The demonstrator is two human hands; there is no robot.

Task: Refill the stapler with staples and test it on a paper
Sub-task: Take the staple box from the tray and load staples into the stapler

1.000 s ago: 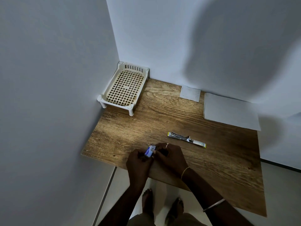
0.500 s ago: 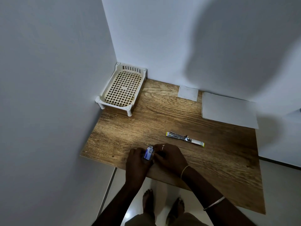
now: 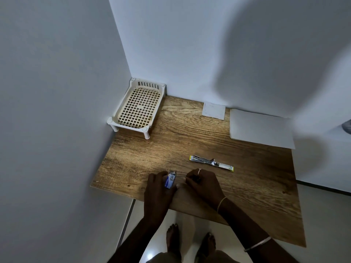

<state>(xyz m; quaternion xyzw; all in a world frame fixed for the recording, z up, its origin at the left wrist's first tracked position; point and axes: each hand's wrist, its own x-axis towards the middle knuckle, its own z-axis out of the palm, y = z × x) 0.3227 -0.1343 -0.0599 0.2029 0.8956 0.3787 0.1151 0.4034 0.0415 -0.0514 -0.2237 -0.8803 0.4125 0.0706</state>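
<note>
A small blue and white staple box (image 3: 169,180) is gripped upright in my left hand (image 3: 158,192) over the table's near edge. Just right of it, my right hand (image 3: 204,186) has its fingers pinched on a small dark strip of staples (image 3: 197,179), mostly hidden by the fingers. The stapler (image 3: 211,163), silver with yellow ends, lies opened out flat on the wooden table (image 3: 247,177), a little beyond my right hand. A white sheet of paper (image 3: 261,129) lies at the back right against the wall.
A cream plastic mesh tray (image 3: 138,108) on short legs stands in the back left corner. A small white square of paper (image 3: 213,110) lies by the back wall. Walls close in on the left and behind. My bare feet (image 3: 173,242) show on the floor below.
My hands were together on the staple box; now the right hand has drawn a little to the right, away from the box. The stapler and paper have not moved.
</note>
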